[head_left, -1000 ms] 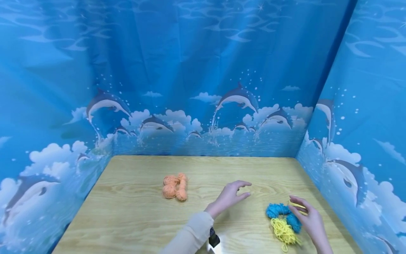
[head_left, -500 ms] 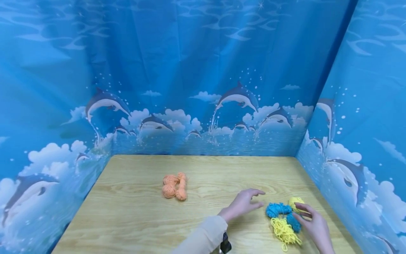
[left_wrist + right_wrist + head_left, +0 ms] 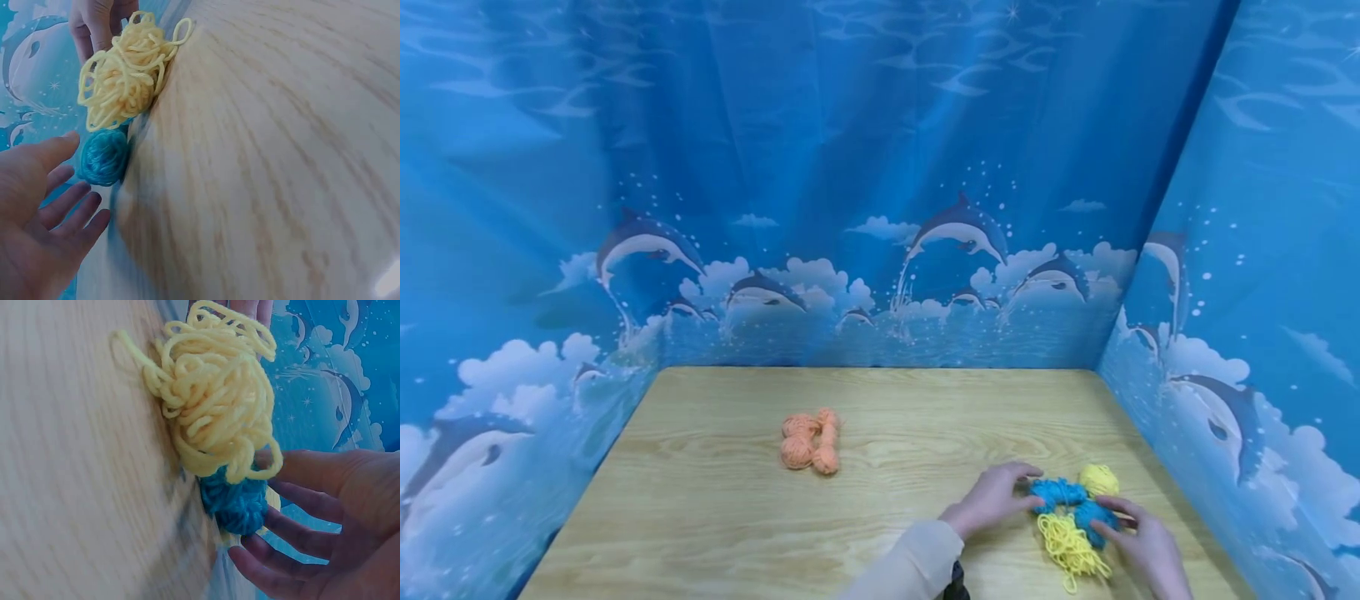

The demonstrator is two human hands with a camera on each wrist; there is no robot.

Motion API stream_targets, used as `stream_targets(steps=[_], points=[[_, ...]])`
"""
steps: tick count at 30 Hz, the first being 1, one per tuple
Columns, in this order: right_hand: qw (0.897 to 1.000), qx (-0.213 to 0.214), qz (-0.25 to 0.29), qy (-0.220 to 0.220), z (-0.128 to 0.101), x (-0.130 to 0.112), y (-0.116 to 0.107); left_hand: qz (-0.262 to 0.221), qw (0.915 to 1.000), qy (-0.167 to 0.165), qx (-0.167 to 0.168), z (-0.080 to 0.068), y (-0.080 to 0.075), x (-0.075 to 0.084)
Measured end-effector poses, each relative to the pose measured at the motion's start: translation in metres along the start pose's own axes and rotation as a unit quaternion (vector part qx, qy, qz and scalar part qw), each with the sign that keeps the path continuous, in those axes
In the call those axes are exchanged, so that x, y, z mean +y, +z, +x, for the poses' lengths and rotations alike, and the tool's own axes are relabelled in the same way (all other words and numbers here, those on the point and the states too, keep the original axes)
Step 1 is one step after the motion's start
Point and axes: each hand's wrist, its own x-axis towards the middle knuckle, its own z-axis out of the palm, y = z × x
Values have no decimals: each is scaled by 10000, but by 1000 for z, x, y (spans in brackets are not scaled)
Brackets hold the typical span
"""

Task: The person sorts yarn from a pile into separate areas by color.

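While the blue and yellow yarn is grouped near the right edge of the tabletop (image 3: 737, 517), it is flanked by two hands. On the side away from that edge, the long blue bundle (image 3: 1057, 493) is bordered by the left hand (image 3: 994, 498), whose fingers are spread and relaxed; whether the yarn is touched by them cannot be told for certain. The second blue bundle (image 3: 1086, 518), closer to the right edge, is touched by the fingertips of the right hand (image 3: 1150, 546), its fingers parted and gently bent, with no firm grip to be seen. On the far-edge side the group is completed by a yellow ball (image 3: 1099, 481), on the near side by a loose yellow tangle (image 3: 1069, 546). The hands are probably placed opposite each other so that the group can be steadied from both sides. Peach yarn bundles (image 3: 797, 452) are laid together towards the far left corner, perhaps set apart by colour. No brand, label or writing can be read on the yarn or the dolphin-printed curtain (image 3: 880, 125)
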Motion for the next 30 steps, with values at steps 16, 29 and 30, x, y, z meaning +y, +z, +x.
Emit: stream_targets(steps=[16,29,30], points=[[9995,-122,40,295,1,-2,2,319,9990,-23,324,8,19,1],[9992,-188,50,357,2,-1,3,-683,9931,-391,867,6,13,-3],[9990,-205,74,381,2,0,3,-746,9921,-403,923,6,11,-3]])
